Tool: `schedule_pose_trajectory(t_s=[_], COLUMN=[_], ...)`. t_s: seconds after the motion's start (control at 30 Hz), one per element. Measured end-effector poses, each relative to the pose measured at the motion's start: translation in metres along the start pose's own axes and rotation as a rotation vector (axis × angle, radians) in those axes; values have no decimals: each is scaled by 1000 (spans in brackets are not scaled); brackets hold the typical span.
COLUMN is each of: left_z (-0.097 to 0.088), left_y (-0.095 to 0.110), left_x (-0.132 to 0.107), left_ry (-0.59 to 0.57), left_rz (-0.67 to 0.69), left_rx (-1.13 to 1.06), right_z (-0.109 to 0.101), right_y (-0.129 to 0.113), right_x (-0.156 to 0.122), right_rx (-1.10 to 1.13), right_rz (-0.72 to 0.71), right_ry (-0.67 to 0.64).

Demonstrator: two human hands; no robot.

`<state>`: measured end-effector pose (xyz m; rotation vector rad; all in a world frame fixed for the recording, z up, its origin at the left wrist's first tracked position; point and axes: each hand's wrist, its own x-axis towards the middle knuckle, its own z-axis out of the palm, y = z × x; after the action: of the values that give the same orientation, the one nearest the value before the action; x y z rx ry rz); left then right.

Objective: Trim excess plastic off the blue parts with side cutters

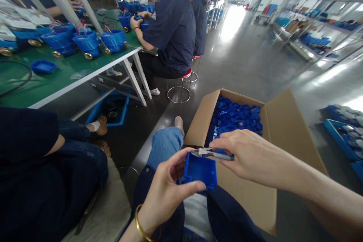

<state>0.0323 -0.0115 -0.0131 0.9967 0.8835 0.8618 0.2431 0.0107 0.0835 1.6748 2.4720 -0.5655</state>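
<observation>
Hands work low over the lap. We pinch a small blue plastic housing (200, 170) in the left hand (167, 193), thumb across its near wall; the right hand (249, 155) closes on pliers (211, 153), tips at the housing's far rim. A slip could nick the left fingers (181, 157), since they sit just beside the tips. The open carton of blue parts (235, 119) blocks the far side; open floor lies right.
</observation>
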Motion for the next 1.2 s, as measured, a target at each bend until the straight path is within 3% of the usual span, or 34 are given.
schedule_pose_trajectory(t_s=[0.17, 0.3, 0.43, 0.53, 0.63, 0.77, 0.9, 0.97, 1.03, 1.1, 1.2], left_z=[1, 3, 4, 1, -5, -14, -19, -20, -23, -26, -33], left_y=[0, 3, 3, 3, 4, 8, 6, 4, 3, 4, 5], left_x=[0, 0, 1, 2, 5, 10, 15, 17, 19, 20, 20], left_ry=[-8, -22, -51, -81, -72, -36, -90, -100, -135, -184, -249], left_rz=[10, 35, 50, 10, -44, -72, -103, -58, -9, 10, 25], left_rx=[77, 121, 155, 108, -32, -163, -223, -297, -367, -421, -500], right_z=[-11, -24, -33, -33, -25, 0, 27, 36, 45, 55, 74], right_y=[9, 26, 42, 47, 44, 32, 33, 40, 52, 65, 84], right_x=[11, 34, 58, 65, 60, 43, 36, 37, 39, 42, 50], right_rx=[108, 316, 547, 561, 514, 558, 781, 644, 368, 142, 100], right_rz=[-52, -107, -35, -33, -96, -157, 95, 187, 278, 367, 468], right_ry=[-92, -381, -721, -759, -589, -143, 396, 583, 627, 548, 451])
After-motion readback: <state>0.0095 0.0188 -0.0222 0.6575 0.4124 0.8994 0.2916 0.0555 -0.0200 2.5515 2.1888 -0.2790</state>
